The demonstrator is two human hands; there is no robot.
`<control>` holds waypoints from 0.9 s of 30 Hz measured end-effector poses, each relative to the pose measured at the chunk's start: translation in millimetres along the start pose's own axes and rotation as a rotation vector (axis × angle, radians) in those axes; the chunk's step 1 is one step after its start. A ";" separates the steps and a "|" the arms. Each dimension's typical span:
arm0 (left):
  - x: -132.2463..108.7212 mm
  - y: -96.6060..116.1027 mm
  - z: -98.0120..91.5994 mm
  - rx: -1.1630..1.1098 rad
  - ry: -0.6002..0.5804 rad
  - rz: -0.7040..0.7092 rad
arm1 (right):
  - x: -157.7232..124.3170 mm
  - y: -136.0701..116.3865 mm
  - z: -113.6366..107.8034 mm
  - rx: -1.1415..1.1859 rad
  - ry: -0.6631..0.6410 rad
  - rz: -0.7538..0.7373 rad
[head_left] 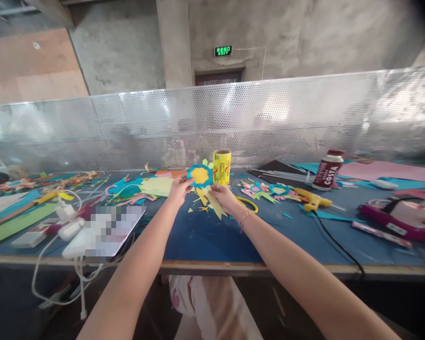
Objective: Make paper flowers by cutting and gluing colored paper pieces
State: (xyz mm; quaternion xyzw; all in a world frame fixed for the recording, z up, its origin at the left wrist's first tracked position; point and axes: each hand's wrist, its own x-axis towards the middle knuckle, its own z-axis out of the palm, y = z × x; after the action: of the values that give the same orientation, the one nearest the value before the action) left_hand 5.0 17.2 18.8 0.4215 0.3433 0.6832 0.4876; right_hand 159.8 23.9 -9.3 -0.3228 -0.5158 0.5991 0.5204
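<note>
Between my hands, above the blue table (212, 241), is a paper flower (200, 175) with a yellow centre and a blue scalloped rim. The fingers of my left hand (180, 188) pinch its left edge. My right hand (225, 198) pinches a pale yellow paper strip (217, 206) that hangs below the flower's lower right side. Just behind stands an upright yellow roll (222, 167). Small yellow scraps lie under my hands, and a yellow ring-shaped handle (250, 204) shows beside my right wrist.
Coloured paper (156, 185) and cut flowers (279, 190) lie on both sides. A yellow glue gun (313, 200) with a black cord, a COSTA bottle (327, 171) and a purple tool (400, 222) are right. Left are a tablet (127, 231), white cables and a charger.
</note>
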 end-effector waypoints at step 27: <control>1.8 -4.8 0.2 0.117 -0.004 0.024 | -0.4 -5.5 3.0 0.145 0.031 0.083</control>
State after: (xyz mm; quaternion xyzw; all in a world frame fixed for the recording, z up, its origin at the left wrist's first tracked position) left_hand 6.7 20.4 15.1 0.4548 0.3764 0.6670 0.4546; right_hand 158.8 22.2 -3.3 -0.3143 -0.4491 0.6510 0.5250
